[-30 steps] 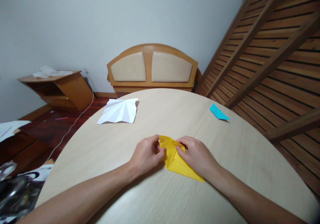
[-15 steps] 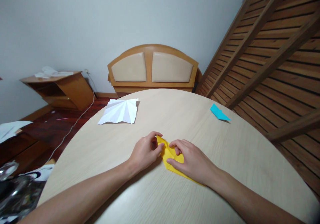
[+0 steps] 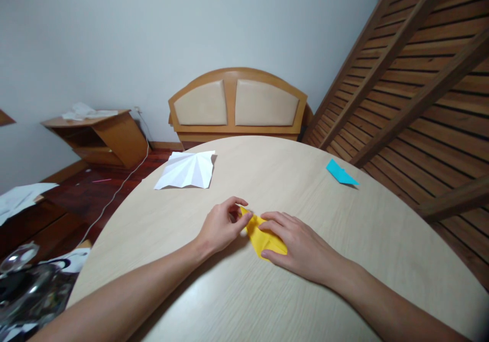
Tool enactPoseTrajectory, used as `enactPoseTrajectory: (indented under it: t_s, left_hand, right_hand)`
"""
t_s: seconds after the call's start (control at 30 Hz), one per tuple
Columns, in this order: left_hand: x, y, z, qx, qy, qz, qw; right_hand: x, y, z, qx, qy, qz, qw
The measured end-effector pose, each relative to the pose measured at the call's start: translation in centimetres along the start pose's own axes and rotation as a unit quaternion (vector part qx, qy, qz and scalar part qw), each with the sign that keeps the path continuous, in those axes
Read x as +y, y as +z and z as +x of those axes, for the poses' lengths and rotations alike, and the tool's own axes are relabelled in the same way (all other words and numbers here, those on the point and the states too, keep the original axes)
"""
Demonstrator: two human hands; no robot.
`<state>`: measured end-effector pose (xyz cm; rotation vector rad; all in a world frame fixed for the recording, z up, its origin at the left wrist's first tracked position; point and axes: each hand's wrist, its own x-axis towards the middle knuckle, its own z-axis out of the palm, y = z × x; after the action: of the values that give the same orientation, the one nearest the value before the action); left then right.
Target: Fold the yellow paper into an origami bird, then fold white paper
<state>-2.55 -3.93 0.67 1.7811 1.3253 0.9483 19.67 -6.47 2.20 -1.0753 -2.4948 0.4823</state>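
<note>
- The yellow folded paper lies flat on the round table, near the middle of its near half and straight ahead of me.
- My left hand sits at the paper's far-left tip. Thumb and forefinger are closed on that corner in a light pinch, with the other fingers curled loosely behind.
- My right hand lies spread, palm down, over the paper's near-right part. It grips nothing; the flat fingers press the sheet to the table, the thumb along its near edge.
- The paper's long axis runs on a slant from the far-left tip under my left fingers toward the near right, where it goes under my right palm. I cannot see how far it reaches beneath that hand.
- Both hands touch the paper. The left has only the tip, while the right covers most of the body, so only the yellow strip between them shows.
- A creased white sheet lies well apart at the far left of the table, close to its edge.
- A small blue folded piece lies well apart at the far right, also by the edge.
- Beyond the table stand a padded wooden headboard against the wall and a slatted wooden frame leaning at the right.
</note>
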Motion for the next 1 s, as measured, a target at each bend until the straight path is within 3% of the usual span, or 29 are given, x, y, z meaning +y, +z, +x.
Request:
enactPoseTrajectory:
  t_s: [0.13,0.3,0.6,0.77,1.0]
  left_hand:
    - [0.0,0.5,-0.2,0.011,0.006,0.008,1.000]
    - [0.4,0.9,-0.6,-0.002,0.027,-0.043,0.999]
    - [1.0,1.4,-1.1,-0.035,-0.009,-0.139,0.990]
    - [1.4,1.2,-1.1,-0.042,0.013,-0.114,0.993]
    - [1.3,1.2,-0.9,-0.029,-0.003,-0.087,0.996]
  right_hand:
    - [-0.2,0.0,0.1,0.010,0.017,0.019,1.000]
    - [-0.4,-0.1,0.2,0.061,0.085,0.078,0.991]
    - [-0.3,0.4,0.5,0.088,0.109,0.155,0.978]
    - [0.1,1.1,0.7,0.098,0.138,0.206,0.964]
    - [-0.2,1.4,0.9,0.094,0.135,0.203,0.965]
